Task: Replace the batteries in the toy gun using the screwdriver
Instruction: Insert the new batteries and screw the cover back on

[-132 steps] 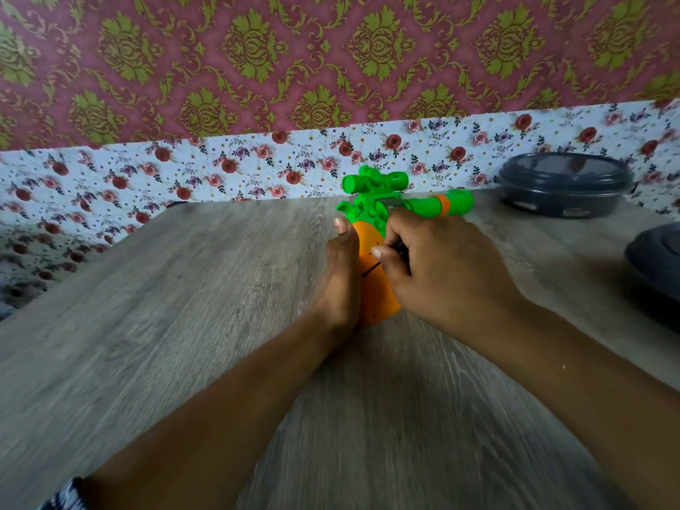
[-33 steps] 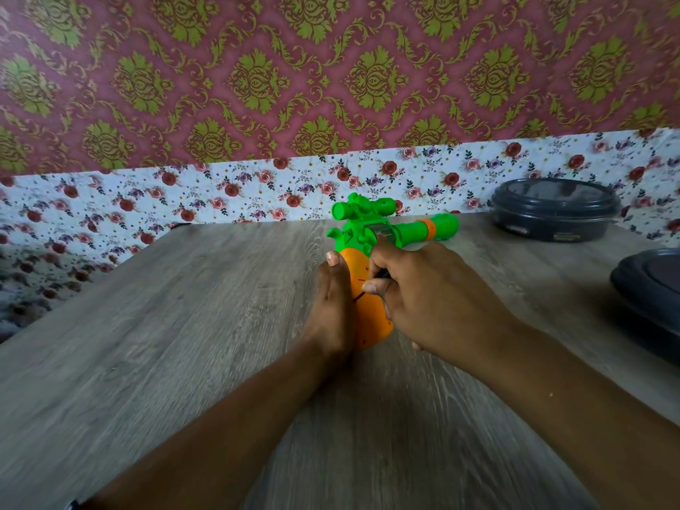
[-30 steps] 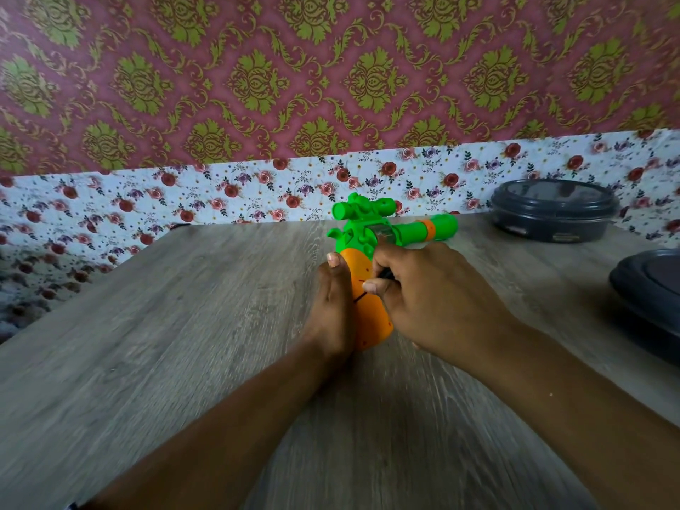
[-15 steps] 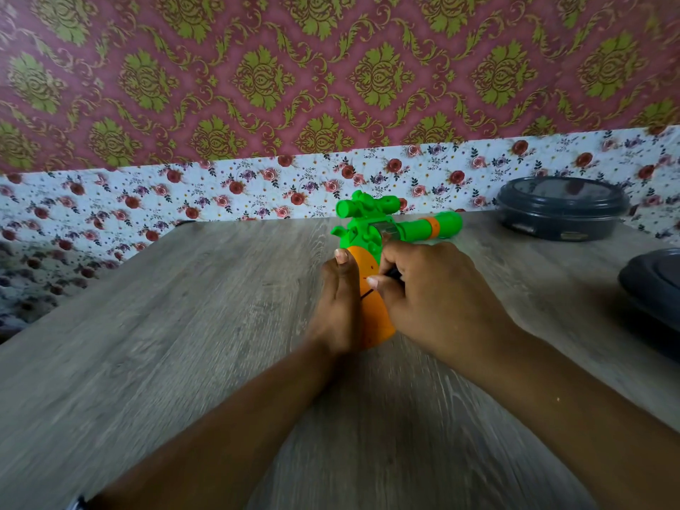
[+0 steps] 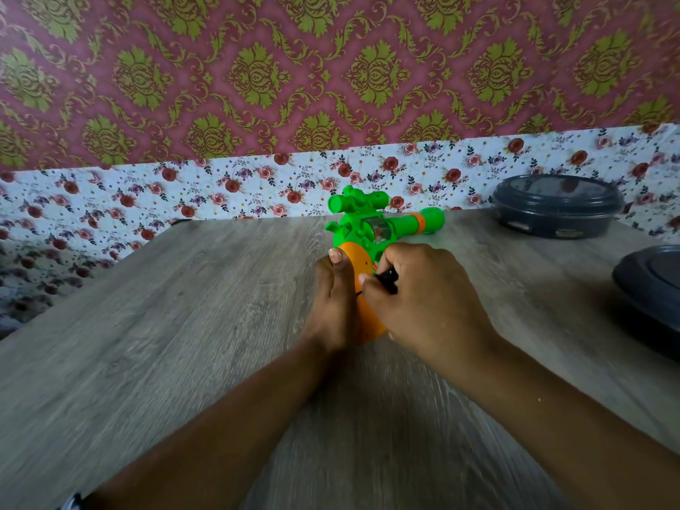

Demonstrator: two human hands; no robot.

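A green toy gun (image 5: 371,230) with an orange grip lies on the wooden table (image 5: 184,325), barrel pointing right. My left hand (image 5: 333,307) holds the orange grip from the left, thumb up along its side. My right hand (image 5: 423,303) grips a small black-handled screwdriver (image 5: 388,280), whose thin shaft points left at the side of the orange grip. The tip and the screw are hidden between my hands.
A dark round lidded container (image 5: 557,209) stands at the back right by the flowered wall. Another dark round object (image 5: 651,296) sits at the right edge. The table's left edge runs diagonally at the left.
My right hand has shifted a little on the screwdriver, so more of its black handle shows. The gun and my left hand stay in place.
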